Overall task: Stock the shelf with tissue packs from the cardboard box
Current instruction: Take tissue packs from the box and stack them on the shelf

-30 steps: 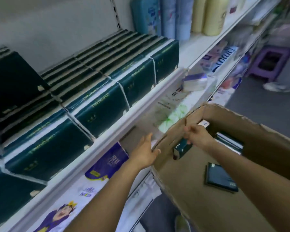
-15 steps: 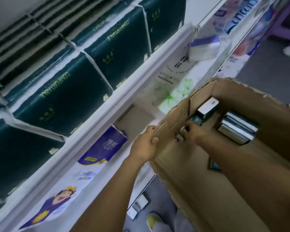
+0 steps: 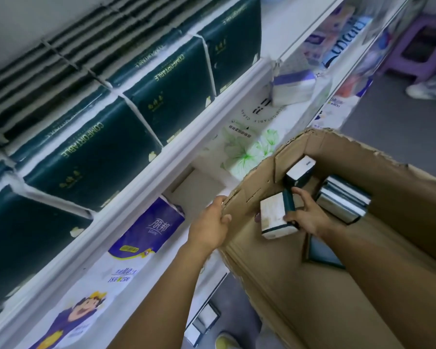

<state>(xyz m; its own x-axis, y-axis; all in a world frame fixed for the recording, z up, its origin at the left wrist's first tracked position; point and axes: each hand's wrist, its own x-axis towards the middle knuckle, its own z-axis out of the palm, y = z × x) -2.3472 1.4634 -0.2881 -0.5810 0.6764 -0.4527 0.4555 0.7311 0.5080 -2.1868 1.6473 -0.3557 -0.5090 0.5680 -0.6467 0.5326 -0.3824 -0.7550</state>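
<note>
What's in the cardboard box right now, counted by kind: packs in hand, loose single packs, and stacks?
1 held pack, in the right hand
2 loose single packs: corner pack and floor pack
1 stack, its packs too blurred to count
Total: 4, all in the cardboard box

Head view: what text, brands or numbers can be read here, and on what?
"COMFORTABLE": dark green packs on the upper shelf.
"COMFORTABLE CLEA": arc on the flower-print pack below.
"18" and "2500": purple-and-white pack; its Chinese brand characters are large but stylised.
Unreadable: the tissue pack in the right hand; the blue-lettered pack far right.
</note>
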